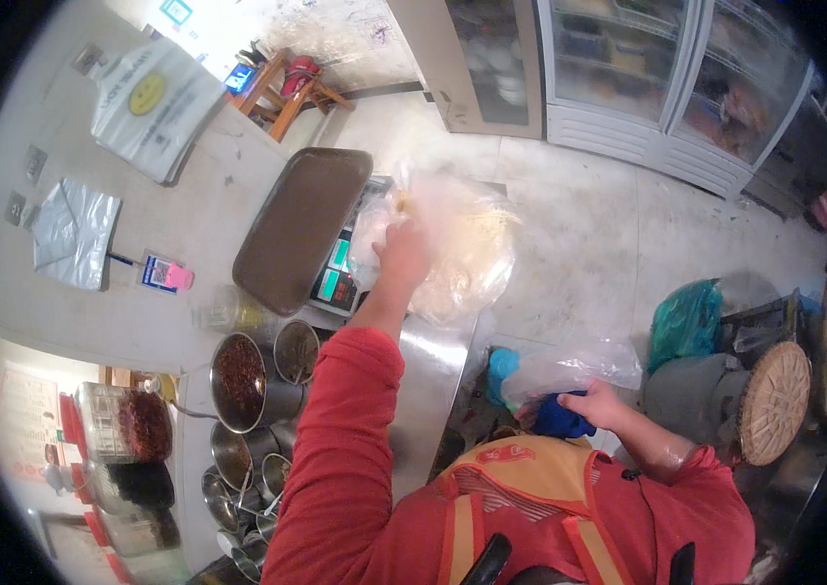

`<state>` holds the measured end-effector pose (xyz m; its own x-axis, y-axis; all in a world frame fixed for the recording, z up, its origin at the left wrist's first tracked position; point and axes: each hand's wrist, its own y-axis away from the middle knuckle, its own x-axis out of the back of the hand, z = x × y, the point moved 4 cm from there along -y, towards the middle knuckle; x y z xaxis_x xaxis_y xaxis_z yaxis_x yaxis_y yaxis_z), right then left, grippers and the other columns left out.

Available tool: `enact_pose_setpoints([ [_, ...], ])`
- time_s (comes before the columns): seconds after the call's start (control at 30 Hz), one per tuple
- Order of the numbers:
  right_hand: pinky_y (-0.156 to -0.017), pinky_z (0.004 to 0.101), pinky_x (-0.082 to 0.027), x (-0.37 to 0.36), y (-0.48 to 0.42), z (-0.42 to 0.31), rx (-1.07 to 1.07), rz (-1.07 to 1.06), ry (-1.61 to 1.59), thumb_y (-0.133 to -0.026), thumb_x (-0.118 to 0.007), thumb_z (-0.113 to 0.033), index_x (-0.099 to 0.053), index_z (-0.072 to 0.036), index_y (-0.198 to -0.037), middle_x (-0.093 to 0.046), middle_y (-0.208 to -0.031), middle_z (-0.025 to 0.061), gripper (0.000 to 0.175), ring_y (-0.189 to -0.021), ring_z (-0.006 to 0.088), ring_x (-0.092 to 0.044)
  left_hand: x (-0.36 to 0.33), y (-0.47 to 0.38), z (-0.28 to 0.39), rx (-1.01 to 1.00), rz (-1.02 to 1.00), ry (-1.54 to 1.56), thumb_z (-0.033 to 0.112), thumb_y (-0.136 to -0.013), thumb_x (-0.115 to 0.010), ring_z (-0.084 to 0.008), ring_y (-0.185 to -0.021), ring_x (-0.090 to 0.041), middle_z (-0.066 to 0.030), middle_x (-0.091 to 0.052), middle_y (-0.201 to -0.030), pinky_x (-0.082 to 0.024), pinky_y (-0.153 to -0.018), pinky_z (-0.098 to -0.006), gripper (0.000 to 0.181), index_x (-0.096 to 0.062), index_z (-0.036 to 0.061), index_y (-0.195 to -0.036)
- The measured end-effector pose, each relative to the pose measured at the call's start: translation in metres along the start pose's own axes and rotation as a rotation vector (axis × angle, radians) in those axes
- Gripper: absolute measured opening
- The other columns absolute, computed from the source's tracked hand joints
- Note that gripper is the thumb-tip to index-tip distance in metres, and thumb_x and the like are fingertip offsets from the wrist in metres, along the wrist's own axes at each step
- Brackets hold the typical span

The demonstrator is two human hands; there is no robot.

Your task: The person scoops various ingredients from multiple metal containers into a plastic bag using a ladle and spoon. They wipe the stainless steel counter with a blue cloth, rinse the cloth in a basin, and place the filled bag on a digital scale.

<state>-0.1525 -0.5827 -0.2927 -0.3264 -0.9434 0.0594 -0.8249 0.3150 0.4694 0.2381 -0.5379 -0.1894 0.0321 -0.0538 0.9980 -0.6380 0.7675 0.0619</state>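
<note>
My left hand (404, 254) reaches over a large clear plastic bag (468, 252) with pale contents, perhaps noodles or dough. Blur hides how its fingers sit on the plastic. Beneath the bag's left side shows a digital scale (336, 281) with lit green displays. Near my waist, my right hand (596, 406) has its thumb over a dark blue, cloth-like bundle (563, 418). A thin clear plastic bag (578, 365) lies against the fingers there. Just left of it is a light blue object (502, 373) that I cannot identify.
A brown tray (303, 227) leans beside the scale on the steel counter (431, 373). Metal pots of seasoning, one with red chili (239, 380), stand left of my arm. Plastic carrier bags (154, 110) hang on the wall. To the right are a gas cylinder (691, 402) and a woven round lid (775, 402).
</note>
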Motion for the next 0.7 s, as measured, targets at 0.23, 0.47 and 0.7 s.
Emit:
enact_pose_setpoints([
  [0.23,-0.077,0.0289,-0.047,0.033,0.004,-0.041,0.002,0.129,-0.173,-0.078,-0.063,-0.011,-0.061,0.001,-0.104,-0.064,-0.094,0.0042,0.029,-0.083,0.0129,-0.057,0.022,0.039,-0.059,-0.266,0.495,-0.269,0.030,-0.077,-0.064,-0.0282,-0.067,-0.057,-0.0103,-0.059,-0.070,-0.042,-0.055,-0.0406,0.028,-0.060,0.0045,-0.066],
  [0.47,-0.078,0.0289,-0.047,0.044,-0.046,-0.079,-0.086,0.050,0.008,-0.079,-0.062,-0.012,-0.062,0.002,-0.103,-0.064,-0.095,0.0062,0.028,-0.084,0.0138,-0.058,0.060,0.130,-0.061,-0.432,0.560,-0.025,0.027,-0.075,-0.067,-0.0318,-0.068,-0.053,-0.0123,-0.053,-0.065,-0.038,-0.061,-0.0441,0.027,-0.056,0.0052,-0.063],
  [0.7,-0.082,0.0297,-0.046,0.007,-0.087,-0.116,0.195,-0.039,0.036,-0.080,-0.062,-0.013,-0.062,0.000,-0.105,-0.065,-0.097,0.0069,0.029,-0.089,0.0144,-0.058,0.057,0.203,-0.034,-0.115,0.223,0.012,0.032,-0.077,-0.063,-0.0291,-0.074,-0.053,-0.0106,-0.056,-0.076,-0.039,-0.068,-0.0430,0.027,-0.061,0.0068,-0.068],
])
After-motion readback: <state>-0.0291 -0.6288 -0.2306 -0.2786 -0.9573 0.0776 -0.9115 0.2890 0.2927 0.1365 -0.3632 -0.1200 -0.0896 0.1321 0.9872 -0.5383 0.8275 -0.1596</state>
